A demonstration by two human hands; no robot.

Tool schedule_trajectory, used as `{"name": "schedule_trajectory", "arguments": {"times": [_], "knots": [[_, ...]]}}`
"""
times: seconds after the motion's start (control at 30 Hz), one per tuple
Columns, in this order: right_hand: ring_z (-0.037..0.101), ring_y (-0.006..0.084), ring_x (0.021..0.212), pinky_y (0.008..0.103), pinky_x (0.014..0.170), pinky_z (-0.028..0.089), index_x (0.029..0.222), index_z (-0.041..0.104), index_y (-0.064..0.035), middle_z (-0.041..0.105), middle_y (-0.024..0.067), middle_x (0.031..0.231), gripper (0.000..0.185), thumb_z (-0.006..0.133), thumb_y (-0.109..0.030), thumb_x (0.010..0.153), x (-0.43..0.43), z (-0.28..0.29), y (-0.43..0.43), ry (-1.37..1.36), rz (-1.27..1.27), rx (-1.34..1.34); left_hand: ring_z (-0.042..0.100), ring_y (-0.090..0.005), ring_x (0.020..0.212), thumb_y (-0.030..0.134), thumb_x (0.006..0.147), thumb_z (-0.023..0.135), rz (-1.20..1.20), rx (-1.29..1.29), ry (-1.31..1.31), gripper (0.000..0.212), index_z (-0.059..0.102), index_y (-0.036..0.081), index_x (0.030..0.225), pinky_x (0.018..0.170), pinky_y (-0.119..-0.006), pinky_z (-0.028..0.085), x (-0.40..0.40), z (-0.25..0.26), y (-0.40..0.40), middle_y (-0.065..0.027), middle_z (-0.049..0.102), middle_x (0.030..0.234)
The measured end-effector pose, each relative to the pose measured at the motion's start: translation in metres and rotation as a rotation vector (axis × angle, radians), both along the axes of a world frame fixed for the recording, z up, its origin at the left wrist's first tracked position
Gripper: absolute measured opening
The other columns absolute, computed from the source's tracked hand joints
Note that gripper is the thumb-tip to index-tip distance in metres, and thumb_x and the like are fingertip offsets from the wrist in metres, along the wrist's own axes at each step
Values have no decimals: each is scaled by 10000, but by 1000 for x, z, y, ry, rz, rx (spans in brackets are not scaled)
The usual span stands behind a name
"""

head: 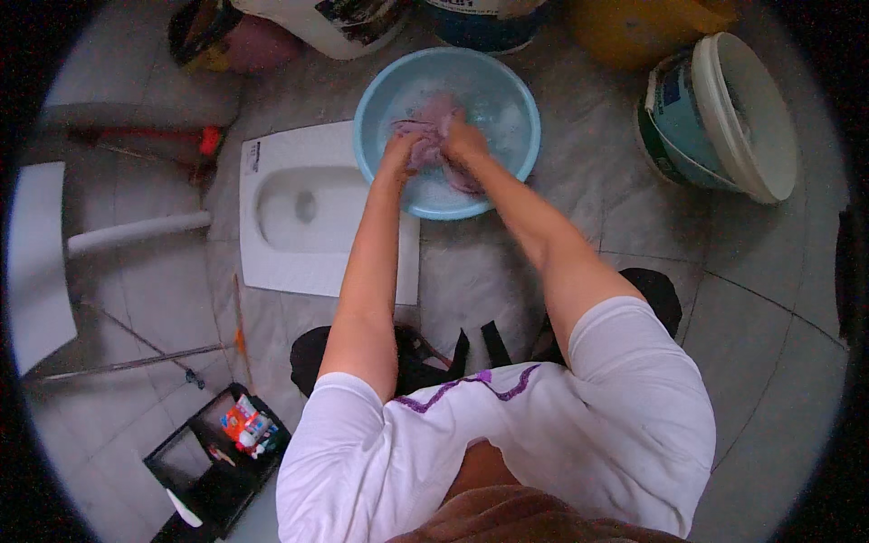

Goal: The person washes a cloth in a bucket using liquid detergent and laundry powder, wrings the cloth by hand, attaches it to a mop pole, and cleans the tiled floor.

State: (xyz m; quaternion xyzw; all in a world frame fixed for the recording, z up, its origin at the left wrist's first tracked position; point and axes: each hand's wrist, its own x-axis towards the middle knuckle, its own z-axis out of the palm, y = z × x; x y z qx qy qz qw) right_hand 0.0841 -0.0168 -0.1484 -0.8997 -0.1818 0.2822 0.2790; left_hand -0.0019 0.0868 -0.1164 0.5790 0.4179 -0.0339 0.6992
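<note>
A light blue plastic basin (531, 129) with sudsy water stands in front of me, partly over the right edge of a white squat toilet pan (326, 278). Both my hands are inside the basin on a wet pink cloth (428, 151). My left hand (402, 153) grips the cloth's left side. On its right side, my right hand (464, 141) is closed on the bunched fabric, close to the left hand. Part of the cloth hangs below my right hand towards the foamy water.
Several buckets line the far side, among them a yellow one (638, 30). A white-rimmed paint bucket (706, 122) lies tilted at the right. At the left are a white pipe (139, 231), a thin rod (149, 361) and a black divided tray (204, 489) with small packages.
</note>
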Motion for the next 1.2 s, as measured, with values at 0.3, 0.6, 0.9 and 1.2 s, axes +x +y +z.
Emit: {"name": "schedule_trajectory", "arguments": {"times": [0.3,0.6,0.9,1.2], "knots": [[386,308,1091,358,913,306,1170,413,-118,454,163,1141,670,661,-259,564,-71,74,41,17,252,441,486,-261,965,486,742,485,339,-461,-585,564,440,66,1116,827,-414,394,-17,-26,50,-95,519,1057],[510,356,860,416,737,409,1105,470,-172,462,214,1017,525,569,-340,617,-80,131,24,-189,354,586,516,-255,914,399,772,436,318,-523,-535,491,470,16,1079,798,-374,416,-32,5,43,-125,537,1022],[535,403,684,438,601,439,901,492,-27,565,208,712,425,602,-344,642,-44,126,32,-217,-46,955,545,-249,862,312,803,388,-140,597,-327,434,500,-33,1041,769,-334,437,5,-6,87,-156,555,988],[542,355,745,426,647,434,841,584,-44,570,180,832,304,460,-307,753,29,7,46,-304,-45,570,545,-180,719,147,723,556,380,-20,-428,215,564,-6,873,615,-287,445,20,99,-11,-87,571,823]]}}
